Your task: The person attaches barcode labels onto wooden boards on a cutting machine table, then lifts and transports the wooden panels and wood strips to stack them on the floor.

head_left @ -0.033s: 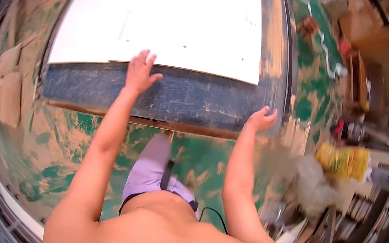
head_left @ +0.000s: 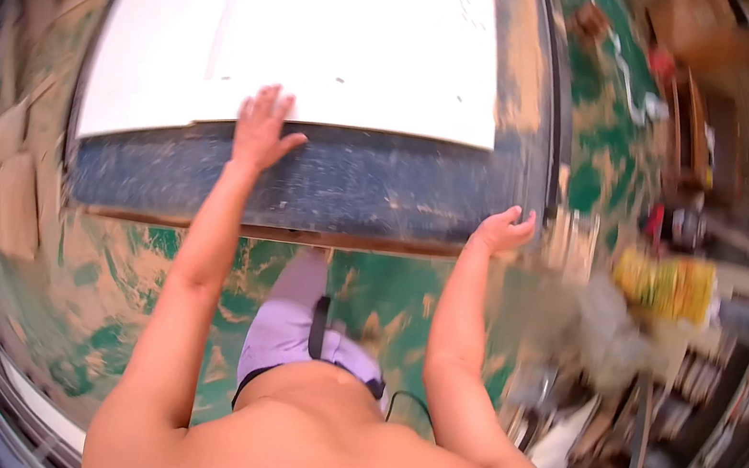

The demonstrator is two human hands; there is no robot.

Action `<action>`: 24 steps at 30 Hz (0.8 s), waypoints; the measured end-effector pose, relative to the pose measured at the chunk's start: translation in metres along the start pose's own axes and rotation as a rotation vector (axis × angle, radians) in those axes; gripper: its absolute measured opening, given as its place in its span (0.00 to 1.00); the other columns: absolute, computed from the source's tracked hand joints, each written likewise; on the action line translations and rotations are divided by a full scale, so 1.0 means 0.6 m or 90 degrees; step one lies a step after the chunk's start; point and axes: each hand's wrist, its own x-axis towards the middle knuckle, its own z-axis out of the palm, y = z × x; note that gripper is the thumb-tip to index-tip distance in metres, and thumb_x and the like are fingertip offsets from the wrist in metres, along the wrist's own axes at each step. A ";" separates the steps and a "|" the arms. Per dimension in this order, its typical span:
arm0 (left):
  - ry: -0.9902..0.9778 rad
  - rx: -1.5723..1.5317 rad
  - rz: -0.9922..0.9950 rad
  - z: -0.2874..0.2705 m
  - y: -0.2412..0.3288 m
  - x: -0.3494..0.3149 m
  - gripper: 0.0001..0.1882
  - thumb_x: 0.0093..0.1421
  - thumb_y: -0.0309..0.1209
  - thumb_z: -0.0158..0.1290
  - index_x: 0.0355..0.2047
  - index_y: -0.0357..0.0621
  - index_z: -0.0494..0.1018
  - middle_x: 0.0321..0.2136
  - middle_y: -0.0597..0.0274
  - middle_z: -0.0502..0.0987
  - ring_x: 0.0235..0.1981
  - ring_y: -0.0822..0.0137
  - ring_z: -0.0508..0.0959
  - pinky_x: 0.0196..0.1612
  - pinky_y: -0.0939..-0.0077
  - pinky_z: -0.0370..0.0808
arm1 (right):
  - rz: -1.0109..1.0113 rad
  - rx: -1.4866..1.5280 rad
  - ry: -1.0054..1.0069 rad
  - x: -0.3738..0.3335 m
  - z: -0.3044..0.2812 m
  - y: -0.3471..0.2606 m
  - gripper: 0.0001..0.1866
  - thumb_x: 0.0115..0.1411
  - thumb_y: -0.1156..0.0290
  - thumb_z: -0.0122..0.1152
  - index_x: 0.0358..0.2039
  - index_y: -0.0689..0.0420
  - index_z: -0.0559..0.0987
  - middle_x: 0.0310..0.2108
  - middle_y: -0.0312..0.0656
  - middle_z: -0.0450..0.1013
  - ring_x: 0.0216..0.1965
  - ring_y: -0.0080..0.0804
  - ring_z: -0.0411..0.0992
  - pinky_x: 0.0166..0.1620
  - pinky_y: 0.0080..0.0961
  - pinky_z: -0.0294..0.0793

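White board [head_left: 365, 39] lies on a dark, scratched tabletop [head_left: 372, 185], its near edge running across the table. A faint line and a small step in that edge set off a left-hand part [head_left: 151, 46]; I cannot tell whether it is a separate sheet. My left hand [head_left: 261, 128] is open, palm down with fingers spread, over the board's near edge; whether it presses there is unclear. Over the table's near right corner is my right hand [head_left: 503, 231], fingers apart, holding nothing. Its contact with the table cannot be made out.
Sawdust lies over the green floor [head_left: 384, 298]. To the right are a yellow bag [head_left: 665, 285], a blurred clear plastic bag [head_left: 611, 332], a curved hose [head_left: 635, 457] and brown wooden boxes [head_left: 695, 132]. Brown slabs [head_left: 11, 204] lean at the left.
The view has turned slightly, so the table and board sit at a small tilt to before. Both hands keep nearly the same places, still open.
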 end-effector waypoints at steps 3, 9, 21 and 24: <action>0.024 0.085 0.009 0.055 -0.046 0.045 0.40 0.56 0.59 0.54 0.63 0.53 0.63 0.63 0.53 0.62 0.65 0.53 0.59 0.64 0.50 0.55 | 0.039 -0.073 0.115 -0.021 -0.045 0.089 0.17 0.64 0.64 0.53 0.46 0.65 0.73 0.46 0.55 0.71 0.49 0.52 0.67 0.56 0.46 0.64; 0.064 0.056 0.020 0.066 -0.034 0.064 0.38 0.57 0.60 0.54 0.63 0.57 0.63 0.64 0.60 0.62 0.66 0.57 0.59 0.64 0.51 0.55 | -0.070 -0.320 -0.364 -0.061 -0.052 0.189 0.29 0.57 0.61 0.59 0.55 0.64 0.70 0.54 0.58 0.67 0.56 0.55 0.65 0.58 0.43 0.65; 0.111 0.066 0.040 0.095 -0.046 0.042 0.36 0.55 0.59 0.56 0.59 0.54 0.69 0.60 0.56 0.67 0.62 0.55 0.64 0.61 0.54 0.59 | -0.186 -0.453 -0.630 -0.011 0.075 0.193 0.30 0.62 0.50 0.45 0.59 0.54 0.71 0.62 0.49 0.65 0.63 0.45 0.62 0.66 0.44 0.53; 0.141 0.046 0.048 0.097 -0.040 0.042 0.36 0.54 0.58 0.57 0.58 0.54 0.70 0.59 0.53 0.68 0.61 0.54 0.66 0.61 0.53 0.60 | -0.270 -0.455 -0.575 -0.131 0.058 0.125 0.33 0.63 0.46 0.42 0.61 0.55 0.69 0.64 0.50 0.62 0.65 0.46 0.59 0.69 0.44 0.45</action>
